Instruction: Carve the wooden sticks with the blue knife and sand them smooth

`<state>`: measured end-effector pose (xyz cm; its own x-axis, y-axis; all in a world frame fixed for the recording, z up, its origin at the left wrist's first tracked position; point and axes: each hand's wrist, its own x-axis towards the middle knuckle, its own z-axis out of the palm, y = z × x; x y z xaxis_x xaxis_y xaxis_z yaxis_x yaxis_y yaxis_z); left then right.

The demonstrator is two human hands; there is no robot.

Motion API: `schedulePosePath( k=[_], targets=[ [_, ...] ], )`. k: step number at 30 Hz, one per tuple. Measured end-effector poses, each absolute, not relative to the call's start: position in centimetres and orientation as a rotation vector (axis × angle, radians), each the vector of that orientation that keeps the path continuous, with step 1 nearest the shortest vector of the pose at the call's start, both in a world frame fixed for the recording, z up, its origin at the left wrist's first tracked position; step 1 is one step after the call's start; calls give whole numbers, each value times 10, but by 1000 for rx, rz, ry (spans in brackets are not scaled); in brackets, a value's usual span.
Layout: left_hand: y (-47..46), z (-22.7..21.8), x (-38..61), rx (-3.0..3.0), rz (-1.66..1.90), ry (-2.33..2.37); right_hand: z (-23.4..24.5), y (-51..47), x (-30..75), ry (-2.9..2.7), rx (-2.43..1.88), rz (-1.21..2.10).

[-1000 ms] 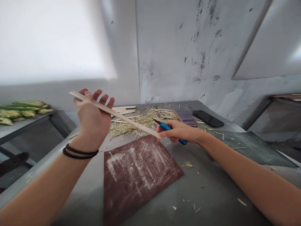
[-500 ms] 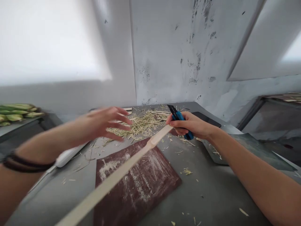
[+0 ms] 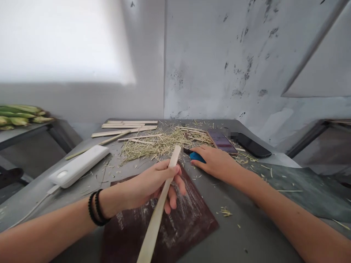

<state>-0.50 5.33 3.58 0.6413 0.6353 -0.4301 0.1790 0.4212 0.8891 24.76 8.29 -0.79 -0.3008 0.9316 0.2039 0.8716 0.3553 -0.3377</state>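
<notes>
My left hand (image 3: 156, 184) is closed around the upper end of a long pale wooden strip (image 3: 157, 219), which slants down toward the bottom edge over a dark red-brown board (image 3: 192, 219) marked with white scratches. My right hand (image 3: 215, 160) rests on the grey table (image 3: 246, 233) to the right of the board, fingers curled over a blue-handled knife (image 3: 195, 156) whose dark tip points left. Black bead bracelets sit on my left wrist.
A heap of straw-coloured shavings (image 3: 156, 144) lies beyond the board, with several more wooden strips (image 3: 126, 126) at the back. A white power bank (image 3: 79, 166) with a cable lies left. Two phones (image 3: 222, 140) (image 3: 253, 146) lie right. Green corn (image 3: 19, 115) sits on a shelf at far left.
The strip passed from my right hand to my left, which now grips its top end. My right hand lowered onto the table with the knife.
</notes>
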Motion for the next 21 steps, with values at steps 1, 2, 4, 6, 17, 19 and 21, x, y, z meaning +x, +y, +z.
schedulePosePath(
  k=[1,2,4,6,17,19,21],
  targets=[
    [55,33,-6,1072,406,897,-9,80,244,-2293,-1585,158],
    [58,30,-6,1022,485,927,-9,77,241,-2316,-1577,88],
    [63,25,-5,966,619,970,-4,70,232,-2364,-1513,-36],
    [66,23,0,944,733,988,4,62,220,-2441,-1294,-192],
    [20,42,10,1067,742,834,45,29,199,-1857,-1067,491],
    [7,36,-8,1560,632,840,54,25,208,-1711,-1218,854],
    [-7,27,-24,2147,465,645,60,24,212,-1695,-1308,966]
  ],
)
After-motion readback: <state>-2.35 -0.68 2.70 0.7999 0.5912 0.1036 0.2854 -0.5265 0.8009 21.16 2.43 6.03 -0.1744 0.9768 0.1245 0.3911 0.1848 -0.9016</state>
